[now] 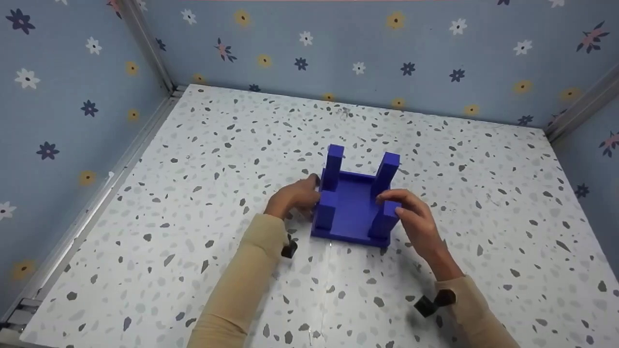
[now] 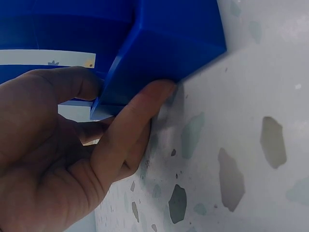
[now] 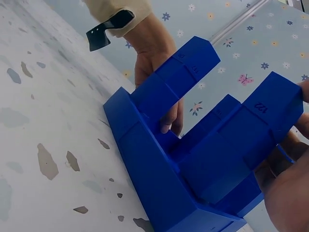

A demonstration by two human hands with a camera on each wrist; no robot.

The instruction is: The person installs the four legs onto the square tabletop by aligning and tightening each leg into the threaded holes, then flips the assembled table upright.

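Observation:
A small blue plastic table-like piece (image 1: 355, 205) lies with its flat, rimmed base on the tabletop and square posts rising at its corners. My left hand (image 1: 297, 195) holds the base's left edge; in the left wrist view the thumb (image 2: 89, 84) is at the rim and a finger (image 2: 157, 92) lies along the outer side. My right hand (image 1: 418, 222) grips the near right post (image 1: 385, 222) by its upper part, thumb on one side and index finger on the other. Raised digits mark this post (image 3: 260, 106) in the right wrist view.
The speckled white tabletop (image 1: 232, 159) spreads around the piece. Blue flowered panels (image 1: 338, 48) stand at its back and sides, with metal rails (image 1: 145, 43) at the corners. A black camera mount (image 1: 428, 304) sits on the right wrist.

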